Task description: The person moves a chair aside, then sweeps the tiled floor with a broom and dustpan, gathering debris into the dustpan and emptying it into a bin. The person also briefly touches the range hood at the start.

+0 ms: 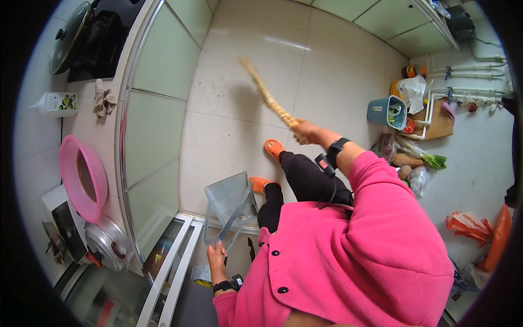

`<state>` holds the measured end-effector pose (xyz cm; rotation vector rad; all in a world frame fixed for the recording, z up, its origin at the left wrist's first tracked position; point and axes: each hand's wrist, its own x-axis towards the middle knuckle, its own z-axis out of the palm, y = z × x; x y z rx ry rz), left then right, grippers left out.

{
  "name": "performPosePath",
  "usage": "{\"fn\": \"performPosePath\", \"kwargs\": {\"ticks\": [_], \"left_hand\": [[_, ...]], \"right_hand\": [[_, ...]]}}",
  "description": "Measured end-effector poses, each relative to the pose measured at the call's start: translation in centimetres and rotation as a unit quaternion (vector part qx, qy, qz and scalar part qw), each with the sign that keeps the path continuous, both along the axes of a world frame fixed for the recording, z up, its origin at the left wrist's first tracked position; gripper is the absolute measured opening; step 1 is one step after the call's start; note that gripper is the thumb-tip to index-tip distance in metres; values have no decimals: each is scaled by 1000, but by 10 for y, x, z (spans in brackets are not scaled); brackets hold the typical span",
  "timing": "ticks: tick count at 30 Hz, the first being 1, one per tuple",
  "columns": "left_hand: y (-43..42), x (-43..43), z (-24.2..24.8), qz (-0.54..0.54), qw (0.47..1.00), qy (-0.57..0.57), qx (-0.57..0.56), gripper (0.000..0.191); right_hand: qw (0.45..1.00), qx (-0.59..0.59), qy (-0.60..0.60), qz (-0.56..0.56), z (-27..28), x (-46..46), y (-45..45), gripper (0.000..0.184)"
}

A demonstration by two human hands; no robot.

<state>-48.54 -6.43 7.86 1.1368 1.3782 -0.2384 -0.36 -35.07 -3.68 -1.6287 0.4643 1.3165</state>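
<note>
My right hand (305, 131) is closed around the thick end of a straw-coloured, bound broom (269, 98), seemingly of plant stalks. The broom slants up and left over the tiled floor (245, 135), its far end blurred. My left hand (216, 255) grips the handle of a grey metal dustpan (233, 198), whose pan lies in front of it, beside the orange clogs (261, 184) on the feet. Dark specks lie on the floor by the green cabinet doors.
Left is a counter with a pink basin (83, 180), a metal pot (108, 245) and a lidded pan (72, 39). Right are a blue bin (386, 112), white pipes (427, 110) and bagged vegetables (416, 157). A white sliding-door track (173, 269) runs by my left arm.
</note>
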Motion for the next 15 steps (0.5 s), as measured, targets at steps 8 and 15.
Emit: {"fn": "performPosePath", "kwargs": {"ticks": [8,15], "left_hand": [[-27,40,-20,-5,998,52,19,23],[-55,142,-29,-10,993,112,48,25]], "right_hand": [[969,-242,-46,12,-64,156,-90,17],[939,-123,-134,291,-170,183,-21,36]]}}
